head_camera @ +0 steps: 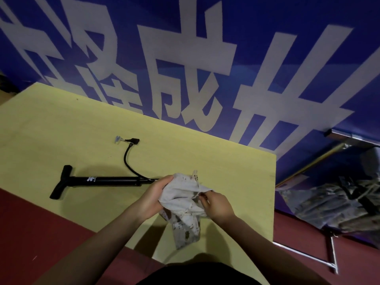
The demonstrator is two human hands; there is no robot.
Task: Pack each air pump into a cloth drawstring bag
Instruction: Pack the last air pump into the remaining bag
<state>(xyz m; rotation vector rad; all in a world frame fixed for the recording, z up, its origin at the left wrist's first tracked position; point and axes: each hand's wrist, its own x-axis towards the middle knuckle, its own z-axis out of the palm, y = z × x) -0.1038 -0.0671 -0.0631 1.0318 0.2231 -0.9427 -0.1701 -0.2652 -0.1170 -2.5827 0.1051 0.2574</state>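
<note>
While both hands clutch it, the cloth bag (183, 198) (pale, camouflage-blotched) hangs crumpled.

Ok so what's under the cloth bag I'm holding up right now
The cloth bag, gripped by the left hand and right hand, hangs above the yellow table. The black pump has one end running behind the bag, hidden. The bag's inside isn't visible.

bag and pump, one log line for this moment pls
step: opening bag | hands: left and right grip bag | pump: flat on table, outside bag
</note>
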